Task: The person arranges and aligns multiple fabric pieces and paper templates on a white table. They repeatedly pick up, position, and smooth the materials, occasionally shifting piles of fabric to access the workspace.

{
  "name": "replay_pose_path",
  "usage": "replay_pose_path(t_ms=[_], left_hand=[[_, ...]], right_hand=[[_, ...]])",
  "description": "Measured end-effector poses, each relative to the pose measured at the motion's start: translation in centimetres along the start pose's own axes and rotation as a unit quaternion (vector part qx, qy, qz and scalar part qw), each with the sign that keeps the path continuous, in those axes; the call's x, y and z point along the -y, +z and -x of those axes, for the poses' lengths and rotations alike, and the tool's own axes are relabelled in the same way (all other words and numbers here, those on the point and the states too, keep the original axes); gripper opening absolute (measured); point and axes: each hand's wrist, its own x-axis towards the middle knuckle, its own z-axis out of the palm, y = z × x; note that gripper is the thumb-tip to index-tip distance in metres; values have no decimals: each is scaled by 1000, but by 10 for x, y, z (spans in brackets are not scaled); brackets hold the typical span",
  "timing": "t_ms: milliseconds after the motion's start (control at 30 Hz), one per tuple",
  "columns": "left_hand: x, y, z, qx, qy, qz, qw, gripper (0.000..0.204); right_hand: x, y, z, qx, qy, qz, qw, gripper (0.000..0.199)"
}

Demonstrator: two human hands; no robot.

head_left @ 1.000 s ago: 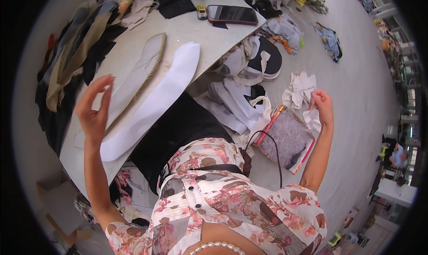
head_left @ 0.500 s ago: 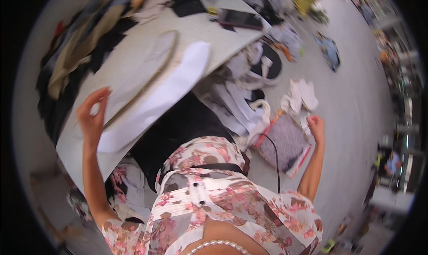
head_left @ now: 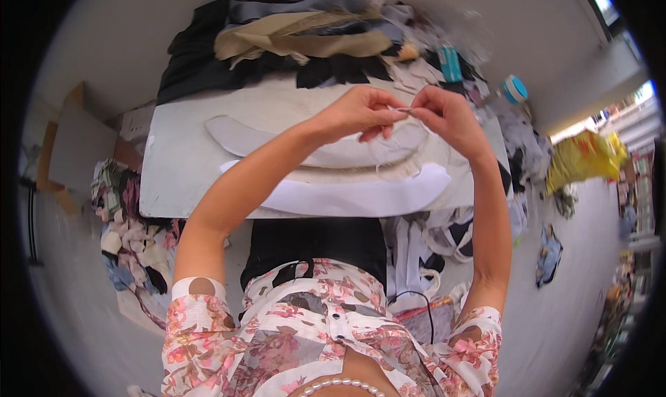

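Over the far part of the table my left hand (head_left: 368,112) and my right hand (head_left: 444,116) meet, fingertips pinched close together. Loose loops of white thread (head_left: 388,150) hang below them, gripped between the fingertips. Whether a needle is there is too small to tell. Beneath the hands lies a curved off-white fabric strip (head_left: 243,134) with a raw-looking lower edge, partly covered by my left forearm. Nearer to me a second curved strip, bright white (head_left: 361,197), stretches along the table's front edge.
Heaped dark and tan cloth (head_left: 305,43) covers the back of the white table (head_left: 173,182). A teal item (head_left: 449,64) and a teal-and-white round thing (head_left: 514,89) are at the back right. Fabric scraps (head_left: 139,251) pile up beside the table; a yellow bag (head_left: 583,162) stands farther right.
The view has swung round to face the table squarely. My hands, far apart before with the right out over the floor side, have come together above the curved strip.
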Motion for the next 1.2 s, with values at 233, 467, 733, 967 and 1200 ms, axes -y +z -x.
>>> replay_pose_path(t_ms=[233, 467, 733, 967, 1200], left_hand=[[-4, -90, 48, -155, -119, -97, 976, 31], [0, -137, 80, -198, -156, -199, 947, 31], [-28, -172, 129, -176, -154, -226, 946, 25], [1, -220, 221, -254, -221, -262, 904, 23], [56, -200, 226, -492, -42, -478, 726, 25]], right_hand=[[-68, 15, -113, -103, -30, -61, 992, 8], [-61, 54, -178, -130, -200, 334, 912, 37], [37, 171, -167, 223, 34, -250, 942, 30], [42, 217, -191, 226, -35, -190, 955, 34], [21, 292, -228, 149, -93, 82, 981, 30]])
